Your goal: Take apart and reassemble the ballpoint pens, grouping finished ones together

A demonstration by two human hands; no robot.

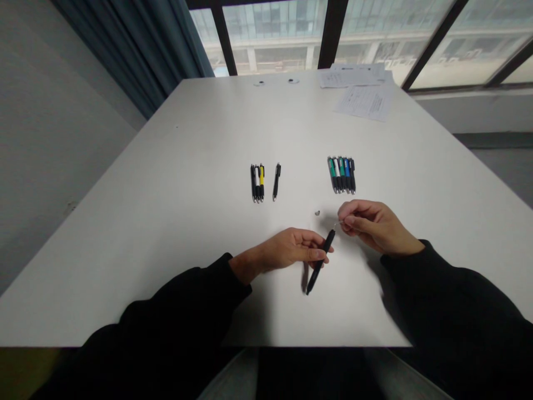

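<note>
The left hand grasps a slim, black, plastic-looking pen barrel around its middle, thumb on top and fingers beneath, which probably steadies it while leaving its far end clear. That end tilts toward the right hand, whose thumb and fingers pinch a thin, pale sliver just beside it; a fingertip grip seems suited to so fine a piece. A small, silvery, cone-like piece lies loose on the white table, just beyond both hands, perhaps put there to stay within reach.

Past the right hand, a tight row of green, white, blue and black pens seems grouped for order; past the left lie a black-white-yellow cluster and a lone black pen.

The held barrel looks dark and straight; its opening is too small to make out.
</note>
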